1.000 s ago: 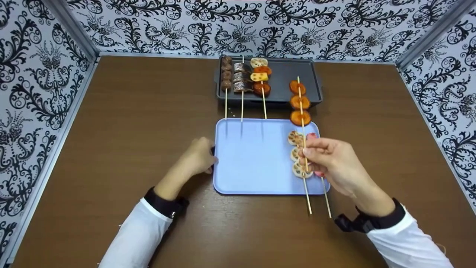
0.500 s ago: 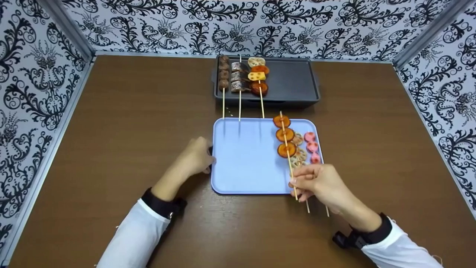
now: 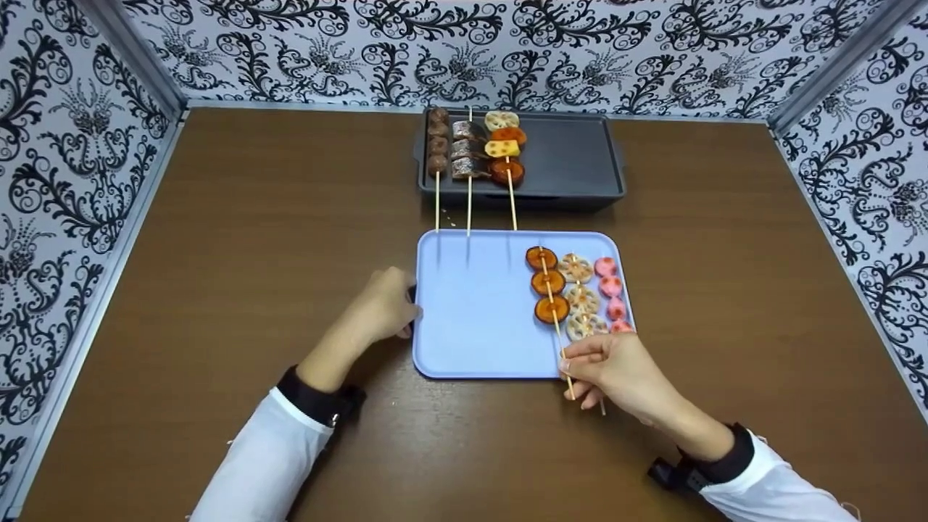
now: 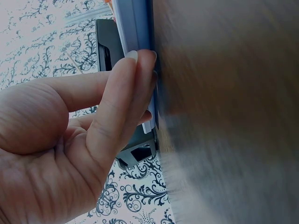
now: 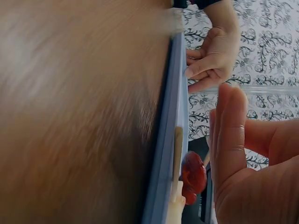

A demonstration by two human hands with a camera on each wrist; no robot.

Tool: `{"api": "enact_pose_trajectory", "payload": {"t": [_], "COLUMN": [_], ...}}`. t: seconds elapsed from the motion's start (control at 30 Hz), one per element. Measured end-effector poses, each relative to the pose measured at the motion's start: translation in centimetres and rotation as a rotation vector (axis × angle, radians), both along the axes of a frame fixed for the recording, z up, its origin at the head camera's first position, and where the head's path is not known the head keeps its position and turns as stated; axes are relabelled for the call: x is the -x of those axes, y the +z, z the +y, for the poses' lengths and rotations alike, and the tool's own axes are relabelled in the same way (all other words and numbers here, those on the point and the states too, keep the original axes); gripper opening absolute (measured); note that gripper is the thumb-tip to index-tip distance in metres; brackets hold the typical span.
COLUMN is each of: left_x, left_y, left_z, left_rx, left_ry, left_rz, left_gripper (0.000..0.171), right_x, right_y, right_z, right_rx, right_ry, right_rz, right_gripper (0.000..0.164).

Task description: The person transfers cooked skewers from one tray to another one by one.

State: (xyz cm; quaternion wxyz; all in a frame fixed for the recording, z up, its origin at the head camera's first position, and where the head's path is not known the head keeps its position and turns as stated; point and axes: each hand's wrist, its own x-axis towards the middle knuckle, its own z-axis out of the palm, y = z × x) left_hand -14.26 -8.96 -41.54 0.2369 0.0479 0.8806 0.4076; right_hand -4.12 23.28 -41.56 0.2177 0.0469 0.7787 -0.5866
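In the head view my left hand [image 3: 388, 304] grips the left edge of a pale blue tray [image 3: 471, 319]; in the left wrist view its fingers [image 4: 124, 93] and thumb close on the tray rim. My right hand [image 3: 612, 373], at the tray's front right, pinches the bare stick of a skewer of round orange slices [image 3: 549, 283]. The slices lie over the tray, left of a skewer of lotus root slices [image 3: 581, 297]. Along the right edge is a skewer of pink balls [image 3: 610, 286], its lower part hidden by my right hand.
Behind the tray stands a dark grey grill plate [image 3: 569, 156]. It bears a skewer of brown balls [image 3: 437, 141], a skewer of silvery fish pieces [image 3: 469, 150] and a mixed skewer [image 3: 505, 148], sticks pointing toward the tray. Patterned walls [image 3: 464, 58] enclose the brown table [image 3: 290, 188].
My right hand has brought the orange-slice skewer from over the grill's right side toward me and left, lowering it beside the lotus root. My left hand stays on the tray edge.
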Motion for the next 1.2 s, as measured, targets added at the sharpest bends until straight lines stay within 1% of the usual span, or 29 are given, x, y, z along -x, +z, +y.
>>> {"api": "enact_pose_trajectory", "payload": {"t": [0.17, 0.33, 0.47, 0.73, 1.0, 1.2], "left_x": [0.0, 0.05, 0.07, -0.03, -0.05, -0.03], "left_y": [0.05, 0.12, 0.07, -0.26, -0.07, -0.06], "left_z": [0.06, 0.07, 0.03, -0.15, -0.06, 0.01], "left_rx": [0.0, 0.007, 0.002, -0.032, -0.014, -0.005], "left_ry": [0.002, 0.005, 0.006, -0.003, 0.001, 0.005], "left_rz": [-0.013, -0.022, -0.023, 0.025, 0.013, 0.006], "left_gripper": [0.008, 0.009, 0.011, 0.01, 0.009, 0.009], "right_x": [-0.12, -0.2, -0.27, -0.36, -0.33, -0.24], "right_y": [-0.08, -0.23, -0.44, -0.8, -0.96, -0.49], "right_z": [-0.11, -0.38, -0.59, -0.63, -0.68, -0.71], "right_rx": [-0.104, -0.163, -0.179, -0.226, -0.233, -0.262], "right_ry": [0.05, 0.089, 0.103, 0.135, 0.151, 0.155], "right_rz": [0.033, 0.052, 0.07, 0.106, 0.113, 0.118], "right_gripper": [0.031, 0.036, 0.037, 0.033, 0.033, 0.033]}}
